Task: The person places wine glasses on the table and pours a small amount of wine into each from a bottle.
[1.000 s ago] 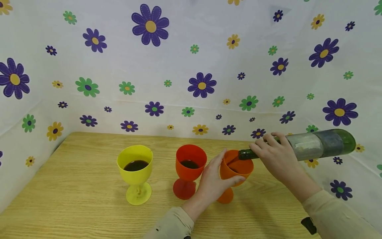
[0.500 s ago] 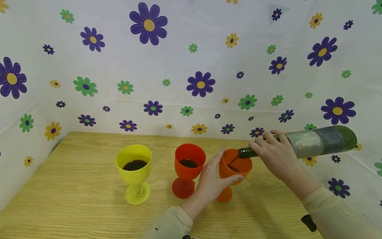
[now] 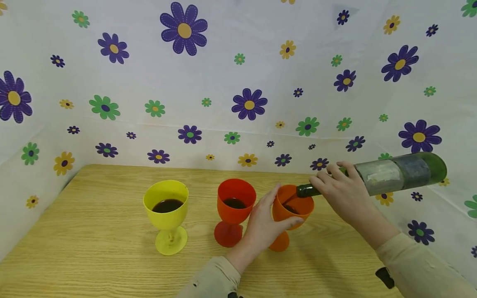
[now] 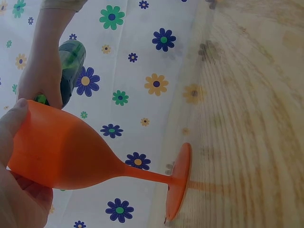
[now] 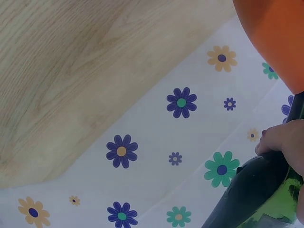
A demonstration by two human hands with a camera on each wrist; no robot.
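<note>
My right hand (image 3: 344,188) grips a green wine bottle (image 3: 384,176) by its neck, tilted with its mouth over the rim of an orange goblet (image 3: 294,207). A thin dark stream runs from the bottle into the goblet, where dark liquid shows. My left hand (image 3: 262,225) holds the orange goblet's bowl between thumb and fingers. In the left wrist view the goblet's foot (image 4: 179,183) stands on the table. Close by on the left is a red goblet (image 3: 229,236), and farther left a yellow goblet (image 3: 171,242); both have dark liquid inside.
A wood-grain table (image 3: 100,231) carries the goblets. White cloth with printed flowers (image 3: 220,58) encloses the back and both sides. The red goblet stands right beside my left hand.
The bottle's base has risen slightly, so it tilts more steeply. Its stream keeps running into the orange goblet. The head view has shifted a little; my left hand keeps its hold.
</note>
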